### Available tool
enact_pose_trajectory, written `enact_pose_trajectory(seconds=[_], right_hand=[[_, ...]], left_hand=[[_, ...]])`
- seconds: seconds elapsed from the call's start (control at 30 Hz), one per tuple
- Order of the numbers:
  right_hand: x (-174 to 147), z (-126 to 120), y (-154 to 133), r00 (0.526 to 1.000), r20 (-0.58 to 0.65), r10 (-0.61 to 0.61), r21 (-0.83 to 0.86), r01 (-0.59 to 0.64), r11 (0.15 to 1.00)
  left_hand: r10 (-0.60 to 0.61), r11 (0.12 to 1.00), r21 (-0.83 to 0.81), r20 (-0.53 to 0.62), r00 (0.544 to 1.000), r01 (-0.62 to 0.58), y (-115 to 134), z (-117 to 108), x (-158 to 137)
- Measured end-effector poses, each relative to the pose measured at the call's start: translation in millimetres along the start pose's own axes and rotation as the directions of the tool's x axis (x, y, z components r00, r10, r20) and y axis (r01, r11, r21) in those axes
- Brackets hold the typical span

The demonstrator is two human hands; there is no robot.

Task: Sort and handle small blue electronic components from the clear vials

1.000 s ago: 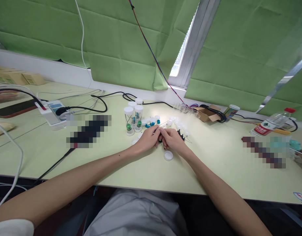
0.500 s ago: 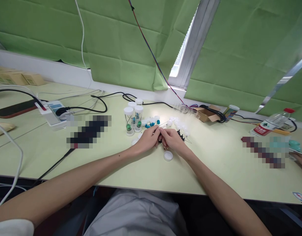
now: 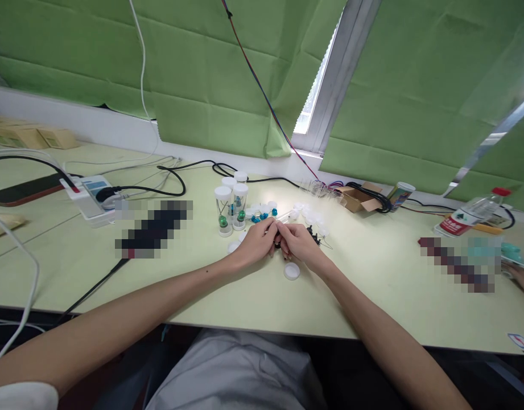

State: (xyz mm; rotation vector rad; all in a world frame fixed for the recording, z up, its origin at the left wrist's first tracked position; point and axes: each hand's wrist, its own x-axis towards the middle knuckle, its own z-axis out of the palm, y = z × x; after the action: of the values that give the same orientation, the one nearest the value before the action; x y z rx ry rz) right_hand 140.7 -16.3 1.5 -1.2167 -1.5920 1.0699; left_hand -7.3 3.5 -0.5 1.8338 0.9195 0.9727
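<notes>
My left hand (image 3: 255, 244) and my right hand (image 3: 303, 245) meet over the table, thumbs and fingertips pressed together. Between them a small dark piece (image 3: 278, 245) shows; its kind is hidden by the fingers. Just in front of the hands lies a round white cap (image 3: 291, 271). Behind them are a clear tube (image 3: 284, 217), blue-green pieces (image 3: 265, 216) and white caps (image 3: 309, 214). Black parts with thin wires (image 3: 315, 236) lie beside my right hand. Several capped clear tubes (image 3: 223, 212) with green or blue pieces inside stand upright left of the hands.
A white power strip (image 3: 93, 199) with cables sits at the left. Along the back are an open cardboard box (image 3: 360, 199), a canister (image 3: 401, 197) and black cable. A red-capped bottle (image 3: 470, 214) lies at the right, near another person's hand (image 3: 521, 278).
My hands stay pressed together in the same place. At the far right the other person's hand has shifted slightly.
</notes>
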Motion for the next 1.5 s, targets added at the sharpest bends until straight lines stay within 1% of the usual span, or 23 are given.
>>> enact_pose_trajectory(seconds=[0.53,0.67,0.83,1.07,1.37,1.5], right_hand=[[1.9,0.7,1.8,1.0,-0.001,0.01,0.033,-0.01,0.999],[1.7,0.7,0.6,0.999,0.021,0.038,0.117,-0.04,0.992],[-0.6,0.6,-4.1,0.996,0.06,0.065,0.235,-0.078,0.969],[-3.4,1.0,-10.1,0.995,0.075,0.071,0.273,-0.089,0.958],[1.0,0.7,-2.4,0.988,0.12,0.094,0.354,-0.131,0.926],[-1.0,0.1,-6.8,0.983,0.145,0.114,0.385,-0.163,0.909]], left_hand=[[0.005,1.0,-0.004,-0.015,1.0,-0.005,0.5,0.5,-0.5],[-0.008,1.0,0.029,-0.042,0.999,0.009,6.3,-0.6,-1.7],[0.025,0.997,0.08,-0.081,0.996,-0.019,10.8,-2.7,-1.3],[0.06,0.998,0.026,-0.107,0.993,-0.057,9.2,-2.6,-1.7],[0.09,0.995,-0.031,-0.122,0.988,-0.094,8.1,-1.2,-1.4],[0.105,0.993,-0.042,-0.129,0.986,-0.111,8.9,-1.1,-1.6]])
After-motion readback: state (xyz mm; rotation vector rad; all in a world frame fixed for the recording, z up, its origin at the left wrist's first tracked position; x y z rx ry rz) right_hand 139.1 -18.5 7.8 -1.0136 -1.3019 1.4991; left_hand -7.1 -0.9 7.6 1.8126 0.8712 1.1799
